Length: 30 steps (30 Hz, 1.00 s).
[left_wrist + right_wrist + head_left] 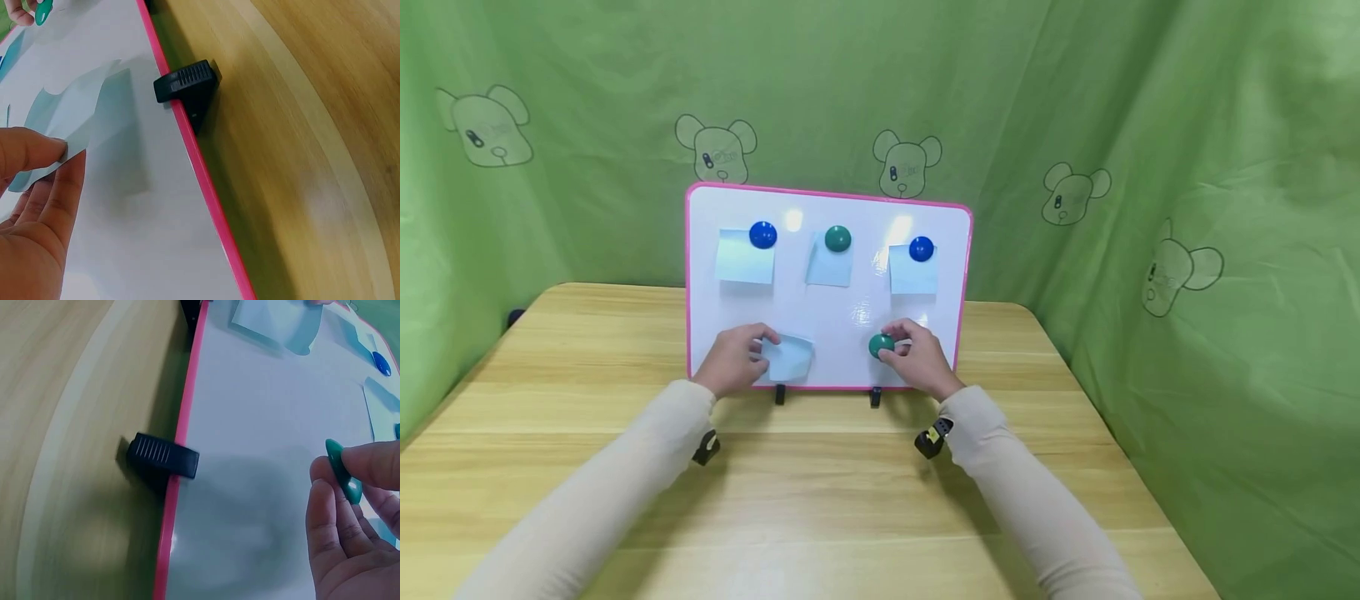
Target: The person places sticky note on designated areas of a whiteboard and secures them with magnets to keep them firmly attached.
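Note:
My left hand (734,358) pinches the edge of a light blue sticky note (792,358) between thumb and fingers, low on the left half of a whiteboard (842,321). In the left wrist view the sticky note (69,119) bends away from the board and casts a shadow on it. To the right, my right hand (921,358) holds a round green magnet (882,346) by its rim, in front of the board's lower right part. Seen from the right wrist, the green magnet (344,472) stands on edge between thumb and fingers, off the board surface.
Higher on the board hang three blue notes, under a blue magnet (763,235), a green magnet (838,238) and another blue magnet (921,248). Black feet (876,397) hold the pink-framed board up on the wooden table (820,500). A green curtain (820,83) surrounds it.

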Motion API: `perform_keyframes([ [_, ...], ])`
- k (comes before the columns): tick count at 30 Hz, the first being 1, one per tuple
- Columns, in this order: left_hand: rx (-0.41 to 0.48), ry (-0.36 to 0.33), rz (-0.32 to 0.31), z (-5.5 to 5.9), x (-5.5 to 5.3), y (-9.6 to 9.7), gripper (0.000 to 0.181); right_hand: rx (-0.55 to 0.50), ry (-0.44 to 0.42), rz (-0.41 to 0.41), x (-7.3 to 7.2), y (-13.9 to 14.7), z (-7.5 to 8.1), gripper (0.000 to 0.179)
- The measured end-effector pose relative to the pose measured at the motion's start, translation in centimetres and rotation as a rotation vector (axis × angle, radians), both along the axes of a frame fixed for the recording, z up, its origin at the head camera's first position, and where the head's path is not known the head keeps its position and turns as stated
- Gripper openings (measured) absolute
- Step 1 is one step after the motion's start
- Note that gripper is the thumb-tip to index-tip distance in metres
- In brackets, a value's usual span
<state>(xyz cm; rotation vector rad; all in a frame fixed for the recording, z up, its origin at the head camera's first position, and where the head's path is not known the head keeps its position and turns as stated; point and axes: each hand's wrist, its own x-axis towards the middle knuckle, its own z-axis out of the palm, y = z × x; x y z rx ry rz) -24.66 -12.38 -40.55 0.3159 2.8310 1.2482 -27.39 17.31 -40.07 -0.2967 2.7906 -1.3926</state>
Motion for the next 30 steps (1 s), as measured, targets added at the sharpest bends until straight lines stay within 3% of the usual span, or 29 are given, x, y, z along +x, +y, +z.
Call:
perform_keyframes([
  [14,-0.009,0.032,0.033,0.0,0.3,-1.4,0.029,-0.041,0.019,0.029,-1.0,-2.1,-0.5,0.03],
  [25,0.009,-0.018,0.059,-0.3,0.3,-1.9,0.029,-0.067,-0.015,0.042,-1.0,-3.1,-0.5,0.028],
  [30,-0.002,0.014,0.062,-0.4,0.2,-2.3,0.03,-0.052,0.0,0.041,-1.1,-3.9,-0.7,0.027],
])
